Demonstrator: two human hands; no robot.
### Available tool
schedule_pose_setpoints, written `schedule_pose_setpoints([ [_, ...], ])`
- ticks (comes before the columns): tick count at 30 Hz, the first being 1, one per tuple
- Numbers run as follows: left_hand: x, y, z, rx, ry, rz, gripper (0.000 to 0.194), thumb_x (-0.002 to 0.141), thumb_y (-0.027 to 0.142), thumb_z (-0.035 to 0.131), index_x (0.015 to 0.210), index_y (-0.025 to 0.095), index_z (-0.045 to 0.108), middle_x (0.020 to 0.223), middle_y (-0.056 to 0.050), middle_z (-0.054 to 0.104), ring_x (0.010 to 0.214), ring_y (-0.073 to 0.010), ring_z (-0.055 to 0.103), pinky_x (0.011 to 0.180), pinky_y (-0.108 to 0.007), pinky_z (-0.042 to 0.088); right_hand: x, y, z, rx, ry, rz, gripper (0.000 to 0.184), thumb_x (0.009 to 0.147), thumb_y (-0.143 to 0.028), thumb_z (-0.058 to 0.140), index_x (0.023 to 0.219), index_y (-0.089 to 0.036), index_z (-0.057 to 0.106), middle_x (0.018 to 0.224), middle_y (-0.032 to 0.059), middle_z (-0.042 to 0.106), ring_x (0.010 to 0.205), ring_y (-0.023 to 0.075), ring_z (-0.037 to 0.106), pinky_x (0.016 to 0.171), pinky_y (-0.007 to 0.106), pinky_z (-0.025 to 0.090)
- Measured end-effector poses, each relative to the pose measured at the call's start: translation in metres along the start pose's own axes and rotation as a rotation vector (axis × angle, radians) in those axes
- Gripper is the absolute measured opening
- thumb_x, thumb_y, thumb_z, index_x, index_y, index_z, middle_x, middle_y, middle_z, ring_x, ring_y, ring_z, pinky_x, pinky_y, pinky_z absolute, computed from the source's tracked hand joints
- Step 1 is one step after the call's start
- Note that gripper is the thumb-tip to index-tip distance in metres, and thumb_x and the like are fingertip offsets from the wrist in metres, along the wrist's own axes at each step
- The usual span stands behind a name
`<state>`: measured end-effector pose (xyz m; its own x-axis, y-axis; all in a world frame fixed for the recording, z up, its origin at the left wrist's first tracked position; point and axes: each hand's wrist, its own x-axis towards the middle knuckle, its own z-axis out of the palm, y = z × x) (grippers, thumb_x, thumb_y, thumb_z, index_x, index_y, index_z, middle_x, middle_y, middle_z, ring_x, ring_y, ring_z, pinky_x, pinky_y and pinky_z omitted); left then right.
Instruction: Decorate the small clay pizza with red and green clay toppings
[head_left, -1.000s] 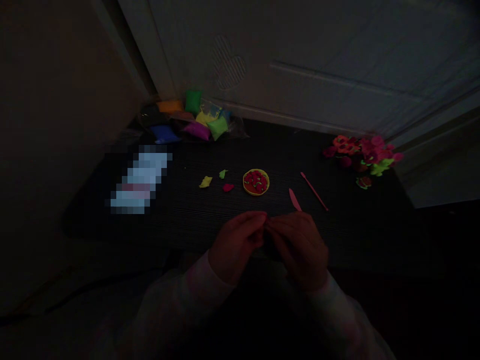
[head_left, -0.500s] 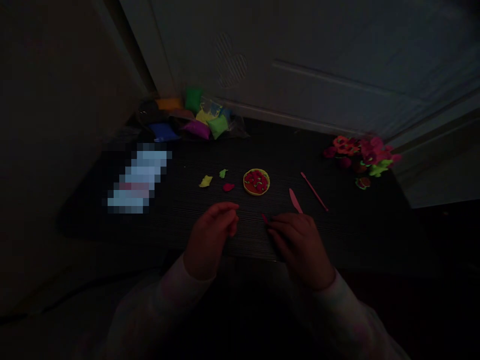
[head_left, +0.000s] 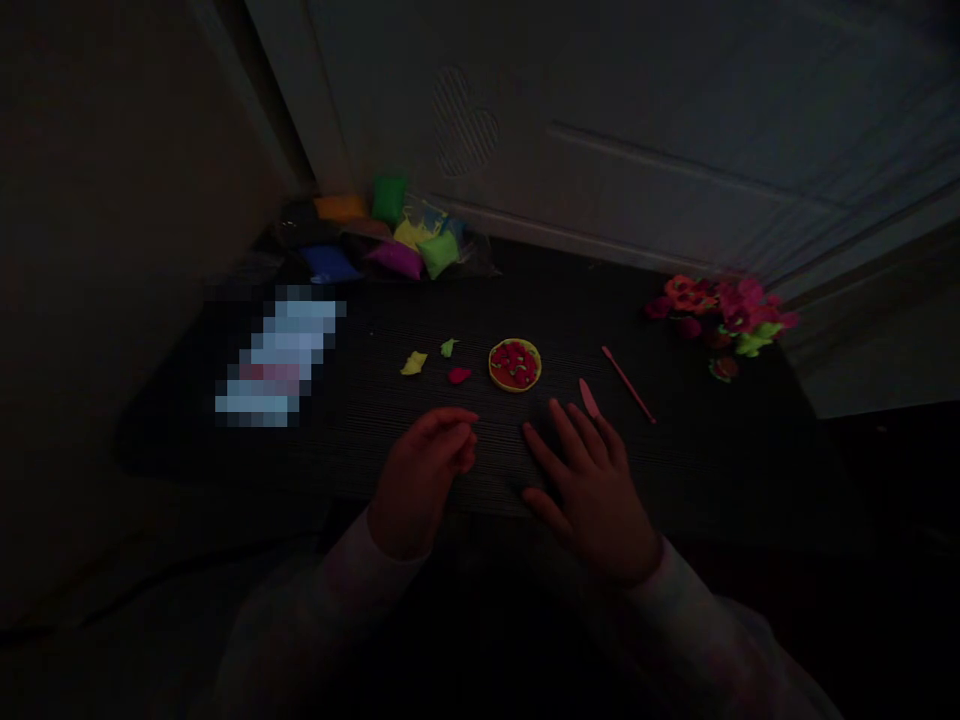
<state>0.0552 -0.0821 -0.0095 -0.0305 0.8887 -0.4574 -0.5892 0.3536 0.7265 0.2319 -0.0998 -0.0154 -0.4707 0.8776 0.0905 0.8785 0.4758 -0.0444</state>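
Just below the centre of the frame, I have the right hand (head_left: 596,490) laid out flat, fingers spread wide; nothing shows gripped, though I cannot tell whether something lies beneath it. From its fingertips, the round yellow-rimmed dish (head_left: 508,378) lies a little up and to the left, near but apart, its floor mostly covered by red and green bits. Being round, it offers me no long axis. The pink knife (head_left: 588,396) does: it slants from upper left to lower right, its lower end meeting the right fingers in my view, though I cannot confirm contact.

My left hand (head_left: 427,470) sits farther from the knife, its fingers curled in and thumb drawn narrow; I cannot tell whether they pinch anything. Up from it lie a red piece (head_left: 459,376), a yellow piece (head_left: 414,363) and a green piece (head_left: 448,347). Right of the knife, a thin pink stick (head_left: 628,385) slants the same way.

All this rests on a dark, finely streaked table (head_left: 562,310). At its upper left I see coloured packets (head_left: 397,259) above a pixelated bright patch (head_left: 281,360); toward the right edge, flower-like shapes (head_left: 739,305). Behind stands a dim panel (head_left: 637,90) with a heart relief (head_left: 461,130).
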Motion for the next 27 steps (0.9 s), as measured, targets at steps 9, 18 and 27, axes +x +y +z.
schedule_pose_setpoints([
  [9, -0.0001, -0.0001, -0.0004, -0.014, -0.001, 0.000, 0.007, 0.063, 0.015, 0.060, 0.069, 0.014, 0.063, 0.056, 0.001, 0.056, 0.052, -0.0071, 0.047, 0.050, -0.020, 0.036, 0.0023, -0.0014, -0.0002, -0.018, 0.020, -0.020, 0.050, 0.080, -0.045, 0.044, 0.121, -0.019, 0.046, 0.134, 0.0118, 0.036, 0.123, 0.0306, 0.028, 0.097, 0.053, 0.023],
  [18, -0.0002, -0.0005, -0.0004, -0.017, 0.012, -0.017, 0.006, 0.063, 0.013, 0.060, 0.068, 0.014, 0.064, 0.058, 0.002, 0.056, 0.054, -0.0066, 0.047, 0.051, -0.019, 0.036, 0.0003, -0.0032, 0.0001, 0.009, 0.003, -0.029, 0.057, 0.077, -0.047, 0.046, 0.125, -0.016, 0.042, 0.135, 0.0122, 0.035, 0.121, 0.0316, 0.030, 0.096, 0.054, 0.025],
  [27, -0.0013, -0.0019, -0.0026, 0.006, -0.008, -0.006, 0.007, 0.065, 0.015, 0.059, 0.070, 0.017, 0.064, 0.060, 0.002, 0.056, 0.054, -0.0071, 0.046, 0.052, -0.020, 0.035, -0.0051, 0.0033, -0.0032, 0.289, 0.074, 0.000, 0.056, 0.082, -0.047, 0.036, 0.131, -0.021, 0.031, 0.144, 0.0123, 0.010, 0.128, 0.0337, 0.015, 0.097, 0.058, 0.017],
])
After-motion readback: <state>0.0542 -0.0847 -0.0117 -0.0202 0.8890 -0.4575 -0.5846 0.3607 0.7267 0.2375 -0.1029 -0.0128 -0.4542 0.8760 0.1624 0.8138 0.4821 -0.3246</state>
